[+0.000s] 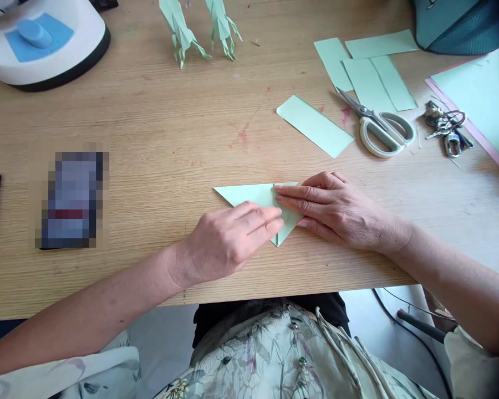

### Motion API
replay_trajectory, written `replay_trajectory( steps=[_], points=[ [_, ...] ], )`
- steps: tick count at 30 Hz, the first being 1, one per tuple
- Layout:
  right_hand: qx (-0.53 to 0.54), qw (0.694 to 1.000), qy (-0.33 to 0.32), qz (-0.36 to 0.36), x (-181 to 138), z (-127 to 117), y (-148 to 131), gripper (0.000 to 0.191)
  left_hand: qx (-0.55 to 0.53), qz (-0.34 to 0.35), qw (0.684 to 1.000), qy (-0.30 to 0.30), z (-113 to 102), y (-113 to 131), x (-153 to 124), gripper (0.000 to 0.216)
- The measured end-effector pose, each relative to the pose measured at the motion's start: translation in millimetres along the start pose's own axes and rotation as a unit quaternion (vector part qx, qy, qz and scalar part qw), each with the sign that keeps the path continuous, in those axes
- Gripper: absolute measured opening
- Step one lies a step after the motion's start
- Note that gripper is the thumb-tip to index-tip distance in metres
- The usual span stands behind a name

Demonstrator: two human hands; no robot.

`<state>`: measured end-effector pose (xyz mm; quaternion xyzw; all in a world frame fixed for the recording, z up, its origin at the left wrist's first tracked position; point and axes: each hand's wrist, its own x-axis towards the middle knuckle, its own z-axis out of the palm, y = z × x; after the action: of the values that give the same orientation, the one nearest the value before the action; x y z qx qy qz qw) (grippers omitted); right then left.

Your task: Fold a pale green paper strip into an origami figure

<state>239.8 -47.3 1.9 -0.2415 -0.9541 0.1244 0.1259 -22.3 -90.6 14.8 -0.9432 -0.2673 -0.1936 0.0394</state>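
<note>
1. At the near edge of the table (149, 127), both hands lie flat and open on a folded pale-green paper (249, 195). Neither grasps it; both press it down.
2. The left hand (228, 238) covers the paper's lower middle, its fingers (261, 219) pointing right over the bottom corner. The right hand (336, 210) comes in from the right, its fingers (295, 195) laid along the upper edge. The fingertips of the two hands nearly meet.
3. The paper shows as a triangle with its long edge away from the person. One tip lies free at the left, and the lower tip peeks out beneath the left fingers.
4. By the look of it, a crease is being flattened. That goes best with one hand pinning the layers so the edges match while the other presses firmly along the fold, from the middle outward.
5. Beyond the hands, well apart from them, lies a loose green strip (315, 125). Scissors (378, 127) lie just to its right, then keys (447, 127), with more strips (370, 72) behind.
6. Two folded green figures (183, 30) lie at the far edge. A white device (41, 39) sits at far left and a large pale sheet (482, 94) at right.
</note>
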Motion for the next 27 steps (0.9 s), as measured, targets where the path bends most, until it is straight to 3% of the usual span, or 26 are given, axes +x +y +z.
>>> replay_trajectory(
  steps=[3,13,21,27],
  points=[
    [0.001,1.0,-0.004,-0.001,0,-1,-1,0.048,0.026,-0.032,0.999,0.001,3,-5,4,0.028],
    [-0.017,1.0,-0.019,-0.003,-3,-3,-1,0.05,-0.014,-0.039,0.999,-0.011,14,-13,8,0.026],
    [-0.049,0.999,-0.003,-0.015,-3,-2,-2,0.046,0.011,-0.039,0.999,-0.033,17,-13,9,0.028],
    [-0.039,0.998,0.029,-0.031,-3,0,-3,0.054,0.031,-0.025,0.998,-0.044,16,-13,8,0.027]
  ],
)
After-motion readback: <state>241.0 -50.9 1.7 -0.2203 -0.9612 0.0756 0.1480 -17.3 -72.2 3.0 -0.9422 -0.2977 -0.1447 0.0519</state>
